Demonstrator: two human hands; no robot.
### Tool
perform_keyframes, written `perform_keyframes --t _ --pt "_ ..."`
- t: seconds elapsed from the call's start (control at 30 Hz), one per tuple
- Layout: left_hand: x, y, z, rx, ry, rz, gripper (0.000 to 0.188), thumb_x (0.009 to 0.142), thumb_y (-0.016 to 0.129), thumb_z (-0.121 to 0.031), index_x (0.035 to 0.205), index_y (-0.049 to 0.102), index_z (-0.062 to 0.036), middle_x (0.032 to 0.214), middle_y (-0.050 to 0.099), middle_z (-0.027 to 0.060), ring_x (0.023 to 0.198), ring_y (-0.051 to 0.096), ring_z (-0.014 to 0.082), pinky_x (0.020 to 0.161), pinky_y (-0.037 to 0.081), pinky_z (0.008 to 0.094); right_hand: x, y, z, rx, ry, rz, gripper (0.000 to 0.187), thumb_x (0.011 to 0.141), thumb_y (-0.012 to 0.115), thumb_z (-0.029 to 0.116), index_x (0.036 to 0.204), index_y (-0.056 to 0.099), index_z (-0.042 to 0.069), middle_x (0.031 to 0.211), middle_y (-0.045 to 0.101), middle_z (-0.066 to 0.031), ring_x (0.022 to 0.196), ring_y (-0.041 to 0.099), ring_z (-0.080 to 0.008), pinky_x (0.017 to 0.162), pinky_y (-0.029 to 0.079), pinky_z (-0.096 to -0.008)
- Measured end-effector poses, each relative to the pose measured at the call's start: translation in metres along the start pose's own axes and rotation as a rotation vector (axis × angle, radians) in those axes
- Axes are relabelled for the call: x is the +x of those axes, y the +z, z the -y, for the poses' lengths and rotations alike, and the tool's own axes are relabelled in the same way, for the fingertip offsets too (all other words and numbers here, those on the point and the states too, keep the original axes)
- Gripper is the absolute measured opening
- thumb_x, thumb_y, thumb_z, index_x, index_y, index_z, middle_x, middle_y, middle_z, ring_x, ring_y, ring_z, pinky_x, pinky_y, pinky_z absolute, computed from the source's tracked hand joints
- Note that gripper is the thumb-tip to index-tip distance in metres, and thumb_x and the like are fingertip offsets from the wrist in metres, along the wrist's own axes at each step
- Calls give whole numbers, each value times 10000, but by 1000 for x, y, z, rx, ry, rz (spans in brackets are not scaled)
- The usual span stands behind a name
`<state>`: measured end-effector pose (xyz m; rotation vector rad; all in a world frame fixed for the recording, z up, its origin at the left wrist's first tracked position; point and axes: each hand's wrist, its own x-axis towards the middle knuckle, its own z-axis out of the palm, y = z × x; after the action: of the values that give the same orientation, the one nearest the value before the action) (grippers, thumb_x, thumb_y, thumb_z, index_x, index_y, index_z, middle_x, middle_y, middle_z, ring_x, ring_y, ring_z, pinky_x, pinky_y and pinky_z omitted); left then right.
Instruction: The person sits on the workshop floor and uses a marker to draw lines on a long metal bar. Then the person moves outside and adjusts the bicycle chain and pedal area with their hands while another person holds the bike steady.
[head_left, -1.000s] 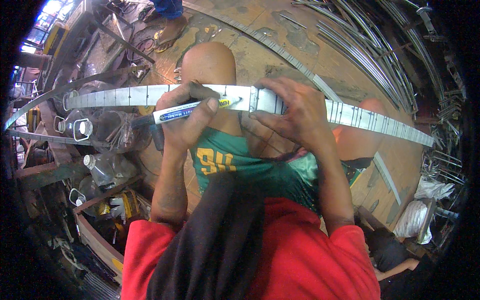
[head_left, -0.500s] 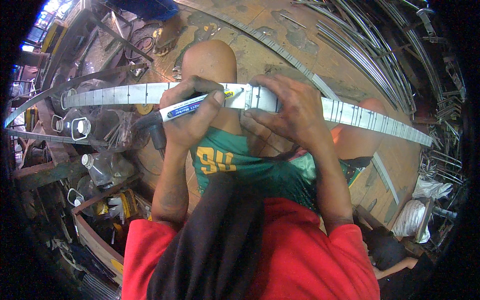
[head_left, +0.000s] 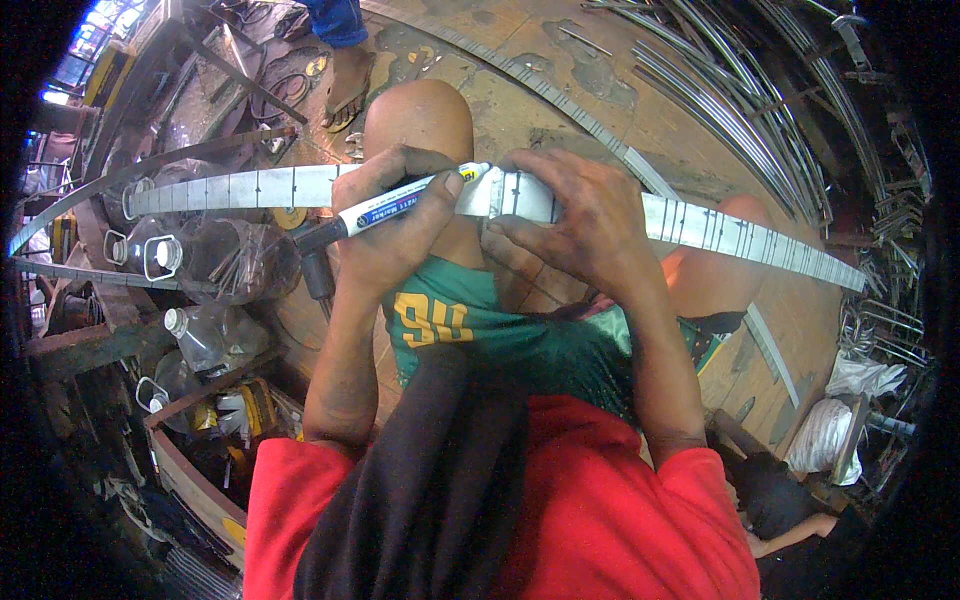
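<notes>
Centre-frame, I had left hand (head_left: 395, 242) pinching marker pen (head_left: 395, 210), right hand (head_left: 587, 215) pinching pale strip (head_left: 476, 203): dark lines (head_left: 257, 189) already crossed both ends, remainder unclear!

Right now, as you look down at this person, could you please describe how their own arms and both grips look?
Both arms wear short red sleeves. The forearms are bare; the left forearm bears a faint marking, too blurred to make out. The left grip and right grip are bare hands, no glove or watch visible.
</notes>
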<state>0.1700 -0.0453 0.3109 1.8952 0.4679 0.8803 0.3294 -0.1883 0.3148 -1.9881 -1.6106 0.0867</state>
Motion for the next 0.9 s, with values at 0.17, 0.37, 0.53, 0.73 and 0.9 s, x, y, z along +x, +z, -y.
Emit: perform_keyframes --t 0.17,0.37,0.53,0.73,0.9 --pt "0 1 2 4 -3 6 85 813 706 -59 850 709 17 713 694 99 623 648 134 587 500 257 1 2 -1 4 -14 -16 515 675 822 332 1124 676 128 913 674 -102 797 661 -309 695 520 -412" --pt "-2 -11 11 13 4 149 202 787 742 -195 784 700 2 730 681 89 641 606 164 598 460 307 1 1 -1 -7 10 21 502 678 827 322 1112 682 117 967 693 -105 830 671 -313 721 530 -407" --pt "-6 -21 18 -105 117 183 102 714 695 -95 732 672 3 681 649 83 625 598 153 598 455 304 1 3 -1 8 0 9 496 684 830 324 1107 681 110 968 694 -108 833 669 -315 722 530 -408" --pt "-13 -32 26 -144 -76 -154 229 784 701 -193 825 703 32 720 657 73 662 580 135 623 439 274 12 10 5 32 -81 -8 488 713 814 335 1120 671 106 979 676 -112 850 660 -318 727 526 -412" --pt "-12 -45 32 -157 -37 -197 243 823 697 -209 853 700 32 724 651 68 640 562 121 604 431 271 23 23 20 13 -29 42 496 721 807 345 1133 666 108 970 660 -107 872 650 -310 741 519 -416"
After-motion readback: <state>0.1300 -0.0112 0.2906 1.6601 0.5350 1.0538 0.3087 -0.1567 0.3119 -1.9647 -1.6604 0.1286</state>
